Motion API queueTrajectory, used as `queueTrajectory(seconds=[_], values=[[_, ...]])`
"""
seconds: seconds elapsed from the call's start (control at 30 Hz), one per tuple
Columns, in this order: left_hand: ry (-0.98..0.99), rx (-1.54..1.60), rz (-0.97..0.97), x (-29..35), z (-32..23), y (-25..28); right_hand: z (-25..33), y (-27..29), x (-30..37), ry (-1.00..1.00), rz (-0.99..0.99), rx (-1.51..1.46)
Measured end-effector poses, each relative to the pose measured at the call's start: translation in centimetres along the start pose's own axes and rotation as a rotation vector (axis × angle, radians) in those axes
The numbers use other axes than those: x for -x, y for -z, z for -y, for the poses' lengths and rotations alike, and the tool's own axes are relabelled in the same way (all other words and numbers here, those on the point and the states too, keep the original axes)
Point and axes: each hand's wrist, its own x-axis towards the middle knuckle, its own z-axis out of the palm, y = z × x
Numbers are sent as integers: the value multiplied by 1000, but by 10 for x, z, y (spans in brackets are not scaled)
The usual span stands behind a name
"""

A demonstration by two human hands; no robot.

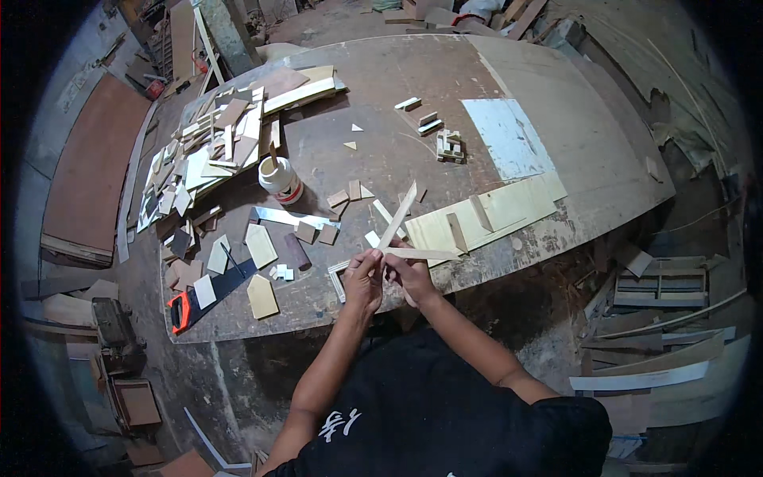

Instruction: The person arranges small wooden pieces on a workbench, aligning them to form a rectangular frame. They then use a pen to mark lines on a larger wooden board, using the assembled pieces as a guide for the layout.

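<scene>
One strip [400, 214] runs forward-right from my pinching left hand [365, 280]; the other strip [430, 254] points right, nearer my right hand [412, 280] (hands together; its grip I can't tell).

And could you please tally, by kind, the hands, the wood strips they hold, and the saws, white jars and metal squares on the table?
Hands: 2
Wood strips: 2
Saw: 1
White jar: 1
Metal square: 1
Total: 7
</scene>
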Motion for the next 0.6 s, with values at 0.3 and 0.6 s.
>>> queueTrajectory(seconds=[0.3, 0.6], values=[[123, -193, 30, -2, 17, -35, 35, 41, -22, -55, 46, 101], [234, -671, 88, -8, 35, -85, 86, 116, -36, -171, 255, 472]])
